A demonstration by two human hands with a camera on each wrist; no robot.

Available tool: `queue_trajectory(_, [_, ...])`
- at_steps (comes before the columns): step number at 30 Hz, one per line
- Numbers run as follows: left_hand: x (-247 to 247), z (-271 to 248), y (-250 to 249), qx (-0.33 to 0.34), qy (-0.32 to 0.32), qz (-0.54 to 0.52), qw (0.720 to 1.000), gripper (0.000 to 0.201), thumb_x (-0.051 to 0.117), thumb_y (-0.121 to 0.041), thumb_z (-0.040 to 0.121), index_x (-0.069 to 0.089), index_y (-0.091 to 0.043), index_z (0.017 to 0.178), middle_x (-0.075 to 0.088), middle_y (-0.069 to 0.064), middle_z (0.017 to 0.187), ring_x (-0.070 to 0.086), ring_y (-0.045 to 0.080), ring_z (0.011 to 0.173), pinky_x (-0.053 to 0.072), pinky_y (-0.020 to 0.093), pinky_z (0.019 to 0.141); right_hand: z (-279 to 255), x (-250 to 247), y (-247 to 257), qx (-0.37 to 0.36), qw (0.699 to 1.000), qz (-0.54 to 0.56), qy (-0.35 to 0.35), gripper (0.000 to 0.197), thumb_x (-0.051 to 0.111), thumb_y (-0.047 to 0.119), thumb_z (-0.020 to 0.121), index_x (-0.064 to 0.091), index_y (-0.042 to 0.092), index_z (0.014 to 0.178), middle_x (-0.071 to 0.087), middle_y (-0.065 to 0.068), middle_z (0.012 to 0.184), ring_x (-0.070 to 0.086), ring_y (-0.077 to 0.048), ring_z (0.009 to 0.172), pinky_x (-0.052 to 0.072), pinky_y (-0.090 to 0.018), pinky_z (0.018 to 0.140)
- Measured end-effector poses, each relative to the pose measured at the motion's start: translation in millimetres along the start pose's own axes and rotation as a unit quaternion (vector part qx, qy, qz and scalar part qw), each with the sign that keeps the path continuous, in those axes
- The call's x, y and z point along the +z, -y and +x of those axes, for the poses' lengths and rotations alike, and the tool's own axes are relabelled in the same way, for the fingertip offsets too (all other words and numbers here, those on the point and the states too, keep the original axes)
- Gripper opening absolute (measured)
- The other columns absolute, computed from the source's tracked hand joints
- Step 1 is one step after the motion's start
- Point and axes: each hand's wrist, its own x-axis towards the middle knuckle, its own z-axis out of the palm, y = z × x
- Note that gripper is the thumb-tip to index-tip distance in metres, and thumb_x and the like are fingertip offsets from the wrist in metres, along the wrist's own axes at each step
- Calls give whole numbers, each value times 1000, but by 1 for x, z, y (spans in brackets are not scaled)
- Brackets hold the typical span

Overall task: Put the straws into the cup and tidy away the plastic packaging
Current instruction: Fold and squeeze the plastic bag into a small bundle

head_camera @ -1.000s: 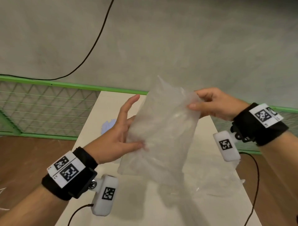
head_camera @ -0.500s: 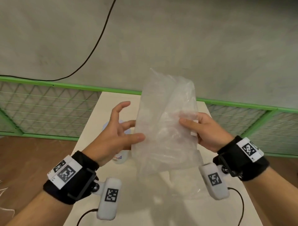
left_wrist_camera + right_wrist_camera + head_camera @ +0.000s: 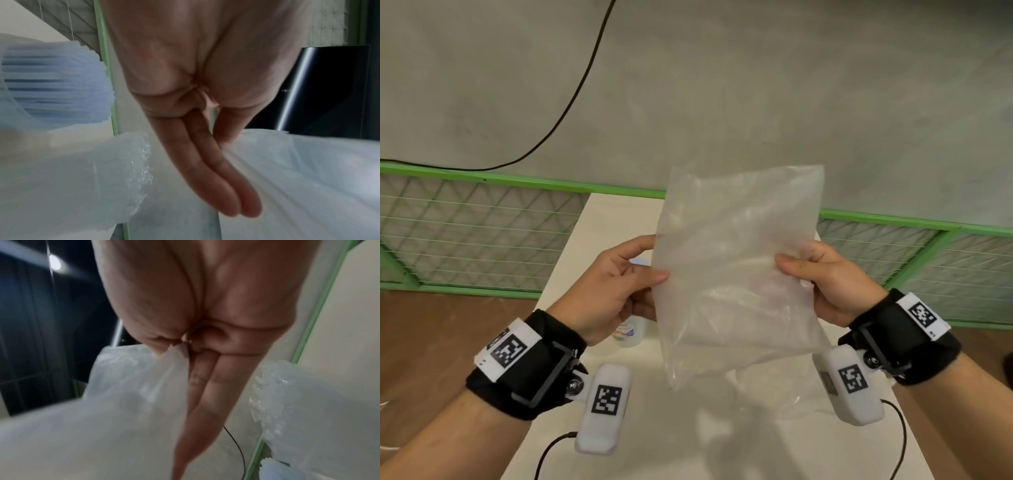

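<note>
I hold a clear, empty-looking plastic bag (image 3: 736, 274) upright above the white table (image 3: 688, 445). My left hand (image 3: 659, 257) pinches its left edge between thumb and fingers. On the opposite edge my right hand (image 3: 789, 265) pinches it, thumb in front. The wrist views show the same bag (image 3: 308, 170) (image 3: 123, 402) against the fingers (image 3: 205, 170) (image 3: 203, 386) of each hand. A small cup (image 3: 630, 332) with a coloured label stands on the table, mostly hidden behind my left hand. Pale blue straws (image 3: 55, 91) (image 3: 641, 262) show beside it.
A second piece of crinkled clear plastic (image 3: 774, 397) (image 3: 287, 402) lies on the table under the bag. A green mesh fence (image 3: 482, 233) runs behind the table, below a grey wall. Brown floor lies on both sides. Cables trail from the wrist cameras.
The right hand came down from the bag's top to its right edge. The left hand went from spread fingers to a pinch on the left edge. The bag now faces me flat.
</note>
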Motion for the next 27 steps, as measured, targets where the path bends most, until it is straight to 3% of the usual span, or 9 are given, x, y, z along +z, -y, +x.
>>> queue_trajectory(3, [4,-2,-1,8,-10,-19,1000,48,49,6,91,80,-27,80,72,7,70,67,15,51,53,23,45,0,-6,-4,-18,999,27,-16,52,96,30,45,80,14,92,76,-8,95,74,-20,84,60,-32,68])
queue_trajectory(7, [14,-5,-4,3,-6,-40,999,64,34,11,97,77,-21,62,69,0,62,62,9,46,50,18,41,0,-6,1,-16,998,51,-23,20,78,2,64,77,13,81,73,-7,81,70,-18,70,57,-29,59])
queue_trajectory(9, [14,-9,-8,-4,-1,-73,997,58,34,7,98,75,-18,66,69,1,67,62,11,49,50,20,42,-2,-4,9,-11,998,61,10,14,79,23,61,71,13,67,64,-4,67,61,-16,57,50,-22,53])
queue_trajectory(13, [13,-11,-11,-27,40,-108,993,26,48,-38,93,59,-14,91,57,7,96,59,23,72,52,30,52,-4,-3,16,37,997,34,51,54,76,58,62,66,7,76,63,-10,83,63,-23,66,51,-26,54])
queue_trajectory(15, [15,-10,-7,-42,27,-54,997,40,67,-56,75,52,-21,88,51,8,99,52,26,78,49,30,53,-2,0,15,18,998,-35,45,30,78,38,67,65,11,73,62,-4,79,62,-19,64,51,-26,52])
queue_trajectory(16, [17,-10,-7,-37,28,-25,999,40,75,-49,69,49,-24,87,53,6,98,53,26,77,46,30,52,-2,3,15,1,997,-61,41,17,79,23,68,66,13,73,62,-2,78,61,-16,63,51,-25,52])
queue_trajectory(19, [14,-11,-7,-16,70,6,997,44,78,-5,68,46,-26,90,60,-1,96,62,23,75,48,30,47,-2,2,20,-42,995,-87,38,33,80,-4,65,67,14,89,66,-4,91,66,-18,75,58,-28,63])
queue_trajectory(22, [7,-12,-6,-8,94,-7,996,41,77,0,64,58,-22,94,62,5,98,64,28,75,56,29,58,-1,0,25,-48,996,-74,-5,59,71,-15,68,61,17,117,70,-12,99,70,-25,87,60,-34,71])
queue_trajectory(27, [13,-9,-2,7,29,27,999,31,73,2,79,75,-21,100,72,5,104,64,31,86,57,29,67,-4,7,12,35,998,-58,-3,90,91,48,54,54,21,132,65,-7,128,65,-24,112,57,-37,84])
